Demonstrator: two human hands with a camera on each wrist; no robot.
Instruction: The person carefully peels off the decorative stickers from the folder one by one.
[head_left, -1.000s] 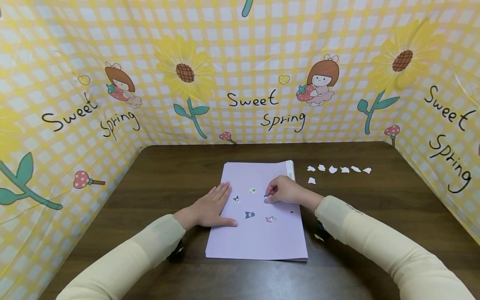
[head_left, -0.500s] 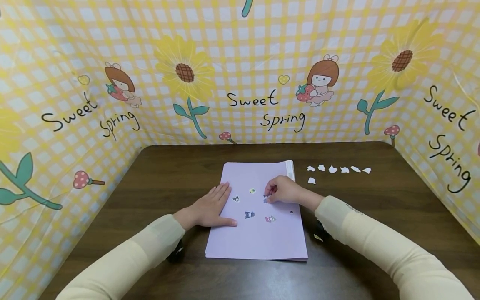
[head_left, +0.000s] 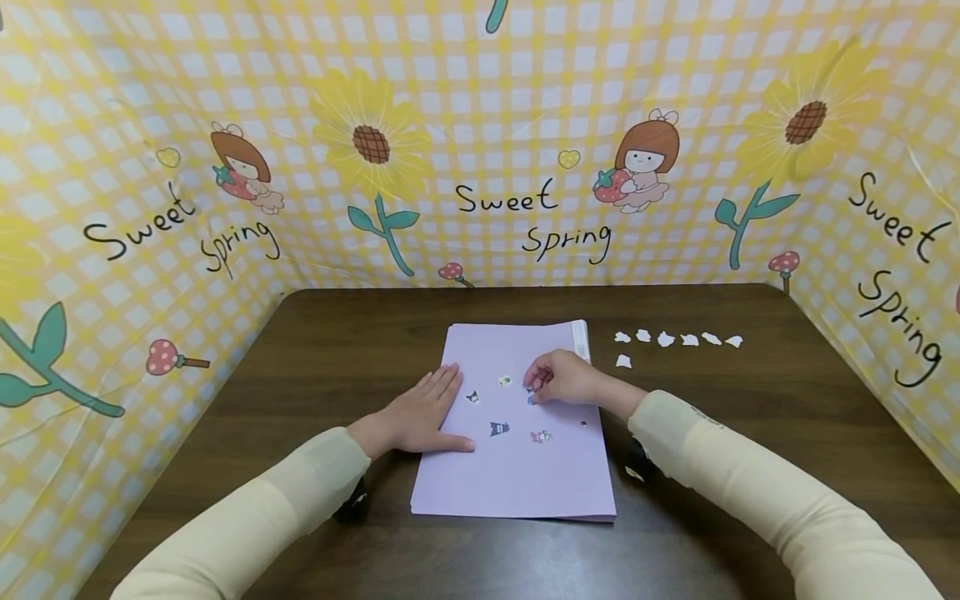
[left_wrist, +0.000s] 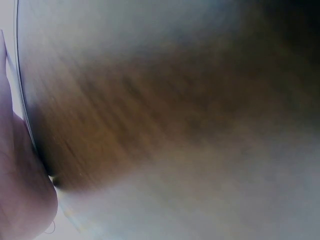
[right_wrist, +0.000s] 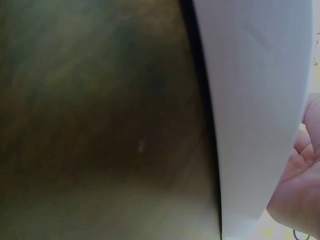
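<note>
A light purple sheet [head_left: 517,487], on top of a thin stack, lies on the table in the head view. My left hand [head_left: 420,412] rests flat on its left edge, fingers and thumb straight. My right hand [head_left: 566,377] is over the sheet's right half, thumb and forefinger curled at a small blue cartoon sticker [head_left: 532,399], which they partly cover. Also on the sheet are a black-and-white sticker [head_left: 472,398], a yellow-green sticker [head_left: 506,382], a dark blue sticker [head_left: 498,429] and a pink sticker [head_left: 541,437]. The wrist views show only parts of the hands.
Several white paper scraps [head_left: 665,339] lie in a row right of the sheet, with one scrap [head_left: 623,361] below them. A small yellowish piece [head_left: 634,473] is by the right sleeve. Patterned yellow cloth [head_left: 495,150] surrounds the brown table [head_left: 337,333].
My right hand has shifted very slightly left, its fingers still at the blue sticker. The left hand stays where it was on the sheet.
</note>
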